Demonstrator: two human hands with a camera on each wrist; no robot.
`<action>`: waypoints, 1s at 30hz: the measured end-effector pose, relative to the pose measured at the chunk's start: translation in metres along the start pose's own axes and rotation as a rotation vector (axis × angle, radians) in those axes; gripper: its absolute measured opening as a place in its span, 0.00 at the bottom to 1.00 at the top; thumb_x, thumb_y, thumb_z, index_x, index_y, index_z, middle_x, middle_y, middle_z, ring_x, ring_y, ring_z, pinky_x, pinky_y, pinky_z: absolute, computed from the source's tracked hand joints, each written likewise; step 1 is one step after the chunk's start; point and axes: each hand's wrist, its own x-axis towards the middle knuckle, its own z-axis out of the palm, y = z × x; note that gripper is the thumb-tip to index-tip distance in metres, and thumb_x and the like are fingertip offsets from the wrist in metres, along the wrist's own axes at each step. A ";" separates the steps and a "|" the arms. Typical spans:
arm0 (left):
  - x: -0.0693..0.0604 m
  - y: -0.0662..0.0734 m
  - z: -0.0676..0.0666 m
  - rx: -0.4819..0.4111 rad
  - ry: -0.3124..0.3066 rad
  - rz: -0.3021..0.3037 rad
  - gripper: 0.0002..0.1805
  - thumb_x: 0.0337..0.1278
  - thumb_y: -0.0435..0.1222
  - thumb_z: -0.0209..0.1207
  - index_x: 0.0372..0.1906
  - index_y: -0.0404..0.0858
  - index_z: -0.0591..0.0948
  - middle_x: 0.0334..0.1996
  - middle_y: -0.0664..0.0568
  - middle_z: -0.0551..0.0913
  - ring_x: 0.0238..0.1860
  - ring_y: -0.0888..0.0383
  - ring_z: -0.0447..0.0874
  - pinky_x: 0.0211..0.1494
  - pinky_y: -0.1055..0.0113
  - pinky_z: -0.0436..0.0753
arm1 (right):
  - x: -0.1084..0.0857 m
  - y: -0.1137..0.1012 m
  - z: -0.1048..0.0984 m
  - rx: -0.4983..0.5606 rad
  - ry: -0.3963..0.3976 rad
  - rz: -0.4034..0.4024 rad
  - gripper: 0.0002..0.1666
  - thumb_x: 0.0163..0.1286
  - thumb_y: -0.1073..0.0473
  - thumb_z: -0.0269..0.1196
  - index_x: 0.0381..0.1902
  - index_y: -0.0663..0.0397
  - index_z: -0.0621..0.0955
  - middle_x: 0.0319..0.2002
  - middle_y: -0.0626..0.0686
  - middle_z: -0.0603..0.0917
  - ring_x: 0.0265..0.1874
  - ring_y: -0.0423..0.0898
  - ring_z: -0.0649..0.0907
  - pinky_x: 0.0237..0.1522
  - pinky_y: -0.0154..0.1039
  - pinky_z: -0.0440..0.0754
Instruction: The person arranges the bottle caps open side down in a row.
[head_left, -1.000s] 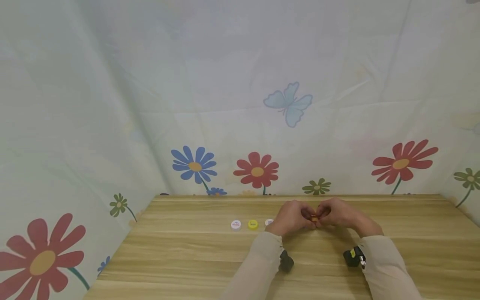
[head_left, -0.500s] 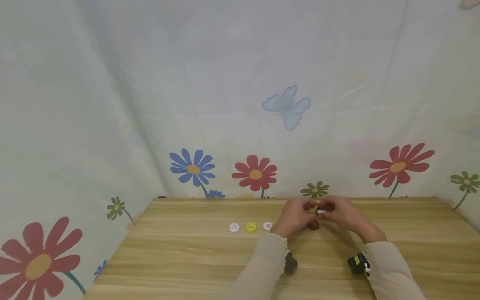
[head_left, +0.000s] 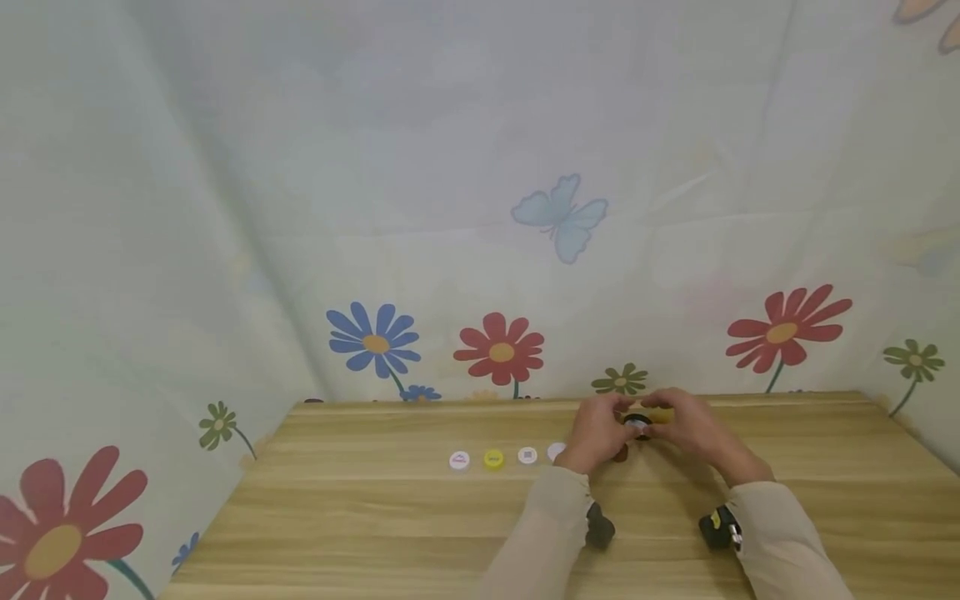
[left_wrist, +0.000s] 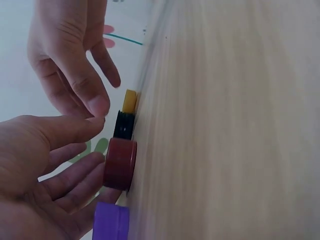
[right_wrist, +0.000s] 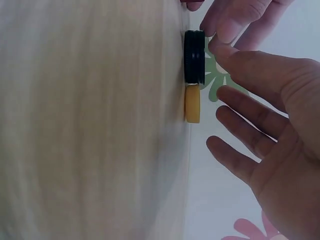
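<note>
A black bottle cap (head_left: 638,426) lies on the table between my two hands, its printed face up in the head view. My left hand (head_left: 596,433) and my right hand (head_left: 692,429) flank it with loosely extended fingers. In the right wrist view, both thumbs almost meet beside the black cap (right_wrist: 194,57); I cannot tell whether they touch it. A dark red cap (left_wrist: 120,164) sits by the left fingers, mostly hidden from the head camera. On the black cap's far side is an orange-yellow cap (right_wrist: 192,104), beside the right fingers. Nearest the left wrist camera stands a purple cap (left_wrist: 111,221).
Further left, a white cap (head_left: 459,460), a yellow cap (head_left: 493,459) and a white cap with a square code (head_left: 527,455) continue the row, with a pale-topped cap (head_left: 556,452) beside the left wrist. A flowered cloth backdrop (head_left: 420,250) rises behind the wooden table (head_left: 360,517).
A reddish-orange thing was between the fingers a second ago; then the right fingers pinched the black cap. Now that cap lies flat beside the dark red one, and the fingers have loosened.
</note>
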 end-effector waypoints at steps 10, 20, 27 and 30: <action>0.002 -0.002 0.009 -0.034 -0.017 -0.055 0.22 0.59 0.30 0.75 0.59 0.36 0.88 0.51 0.52 0.91 0.41 0.65 0.85 0.48 0.77 0.78 | 0.001 0.009 0.003 0.006 -0.062 -0.002 0.21 0.61 0.70 0.77 0.50 0.73 0.84 0.50 0.69 0.87 0.56 0.72 0.82 0.60 0.70 0.76; -0.001 -0.002 0.007 -0.105 -0.026 -0.003 0.13 0.56 0.23 0.72 0.47 0.32 0.89 0.36 0.48 0.90 0.18 0.69 0.75 0.28 0.78 0.76 | 0.000 0.011 0.006 0.056 -0.083 0.001 0.13 0.62 0.71 0.74 0.45 0.65 0.87 0.44 0.61 0.89 0.50 0.65 0.85 0.57 0.69 0.78; -0.001 -0.004 0.006 -0.105 -0.038 -0.005 0.14 0.55 0.23 0.71 0.47 0.33 0.90 0.36 0.51 0.91 0.22 0.71 0.76 0.31 0.78 0.77 | 0.000 0.010 0.005 0.069 -0.085 0.025 0.14 0.63 0.70 0.74 0.47 0.65 0.87 0.46 0.62 0.89 0.52 0.65 0.85 0.59 0.69 0.77; 0.000 -0.005 0.005 -0.093 -0.034 -0.013 0.15 0.55 0.23 0.72 0.48 0.35 0.91 0.37 0.52 0.91 0.24 0.70 0.79 0.35 0.78 0.77 | 0.000 0.008 0.004 0.071 -0.080 0.016 0.15 0.63 0.70 0.74 0.48 0.66 0.87 0.47 0.64 0.89 0.53 0.67 0.84 0.59 0.69 0.77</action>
